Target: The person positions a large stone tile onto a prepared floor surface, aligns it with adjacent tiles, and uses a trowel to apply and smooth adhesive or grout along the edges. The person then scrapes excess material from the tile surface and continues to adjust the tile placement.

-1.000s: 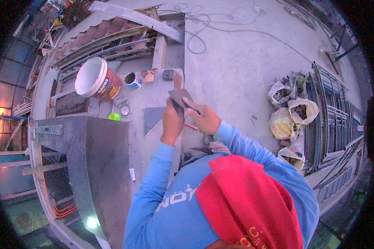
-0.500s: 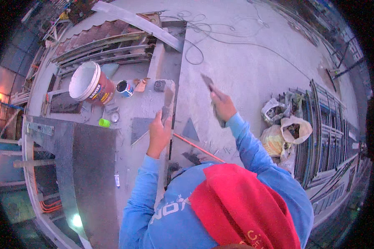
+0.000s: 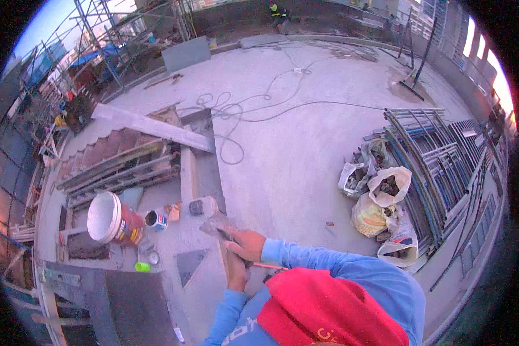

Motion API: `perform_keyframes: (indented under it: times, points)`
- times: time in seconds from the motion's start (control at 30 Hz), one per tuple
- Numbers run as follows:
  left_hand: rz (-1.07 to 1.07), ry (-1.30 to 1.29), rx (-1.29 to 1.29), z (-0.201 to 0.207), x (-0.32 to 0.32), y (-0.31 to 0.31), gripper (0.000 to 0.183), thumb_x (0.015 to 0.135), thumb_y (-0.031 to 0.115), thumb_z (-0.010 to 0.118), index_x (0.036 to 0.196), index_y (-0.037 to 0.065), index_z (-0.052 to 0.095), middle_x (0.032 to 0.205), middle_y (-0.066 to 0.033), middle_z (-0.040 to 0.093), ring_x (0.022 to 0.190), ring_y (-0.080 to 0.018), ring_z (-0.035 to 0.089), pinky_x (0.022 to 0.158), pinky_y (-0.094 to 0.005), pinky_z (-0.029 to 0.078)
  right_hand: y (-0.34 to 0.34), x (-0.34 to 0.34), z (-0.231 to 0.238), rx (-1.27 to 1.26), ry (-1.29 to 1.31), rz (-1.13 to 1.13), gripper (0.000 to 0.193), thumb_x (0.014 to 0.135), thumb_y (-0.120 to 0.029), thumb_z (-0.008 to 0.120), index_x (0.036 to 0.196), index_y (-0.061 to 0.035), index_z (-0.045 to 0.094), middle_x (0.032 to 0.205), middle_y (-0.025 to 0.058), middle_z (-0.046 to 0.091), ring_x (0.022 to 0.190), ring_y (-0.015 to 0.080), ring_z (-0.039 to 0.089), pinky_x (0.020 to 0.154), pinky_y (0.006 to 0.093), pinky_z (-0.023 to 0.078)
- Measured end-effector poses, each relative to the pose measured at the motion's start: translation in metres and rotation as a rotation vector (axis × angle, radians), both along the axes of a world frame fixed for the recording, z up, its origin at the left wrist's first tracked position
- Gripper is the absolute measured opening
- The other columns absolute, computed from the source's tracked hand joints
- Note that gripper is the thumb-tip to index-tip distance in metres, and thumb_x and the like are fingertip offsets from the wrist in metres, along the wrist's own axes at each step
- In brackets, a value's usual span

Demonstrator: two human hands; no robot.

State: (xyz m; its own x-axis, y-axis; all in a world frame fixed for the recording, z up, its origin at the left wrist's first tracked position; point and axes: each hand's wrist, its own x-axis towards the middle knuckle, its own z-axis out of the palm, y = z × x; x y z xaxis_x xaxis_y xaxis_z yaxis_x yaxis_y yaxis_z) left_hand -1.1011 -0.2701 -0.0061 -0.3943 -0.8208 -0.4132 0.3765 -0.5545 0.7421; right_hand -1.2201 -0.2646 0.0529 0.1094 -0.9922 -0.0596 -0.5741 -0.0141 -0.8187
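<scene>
Right hand (image 3: 249, 244) around a scraper (image 3: 215, 224), back close to left hand (image 3: 235, 271), left's hold unclear.

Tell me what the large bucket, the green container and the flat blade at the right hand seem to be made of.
Large bucket: probably smooth plastic, from its thick, rounded pale rim. Green container: likely plastic, from its bright, even colour; finish unclear. Flat blade at the right hand: probably dull metal, from its grey colour and thin, flat shape, though blur leaves this open.

Grey floor (image 3: 288, 190): looped cable (image 3: 323, 102), sacks (image 3: 368, 214), metal frames (image 3: 429, 167).
</scene>
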Motion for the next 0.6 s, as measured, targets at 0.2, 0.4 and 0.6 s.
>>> perform_keyframes:
  times: [0.2,0.4,0.6]
  points:
    - [-0.069,-0.133,-0.131,-0.002,0.012,-0.001,0.036,0.099,0.047,0.046,0.093,0.011,0.049,0.086,0.0015,0.052,0.077,-0.0080,0.053,0.058,-0.0238,0.045,0.008,0.004,0.010,0.013,-0.056,0.015,0.069,0.098,-0.043,0.041,0.153,-0.0152,0.008,0.122,0.0324,0.055,0.107,0.0510,0.055,0.095,0.0510,0.044]
    - [0.005,-0.384,-0.270,0.000,0.026,0.000,0.035,0.098,0.043,0.049,0.088,0.011,0.055,0.078,0.0012,0.056,0.061,-0.0095,0.052,0.050,-0.0261,0.042,0.021,-0.005,-0.040,-0.087,-0.273,-0.186,0.052,0.097,-0.035,0.047,0.144,-0.0169,0.034,0.120,0.0285,0.056,0.100,0.0498,0.058,0.089,0.0508,0.046]
    - [0.237,-0.016,0.116,0.002,0.064,0.006,0.036,0.099,0.043,0.047,0.096,0.010,0.060,0.083,-0.0025,0.061,0.074,-0.0175,0.059,0.066,-0.0354,0.049,0.032,-0.061,-0.127,-0.158,0.138,-0.397,0.016,0.085,-0.008,0.062,0.100,-0.0053,0.063,0.086,0.0185,0.064,0.092,0.0372,0.061,0.076,0.0474,0.049]
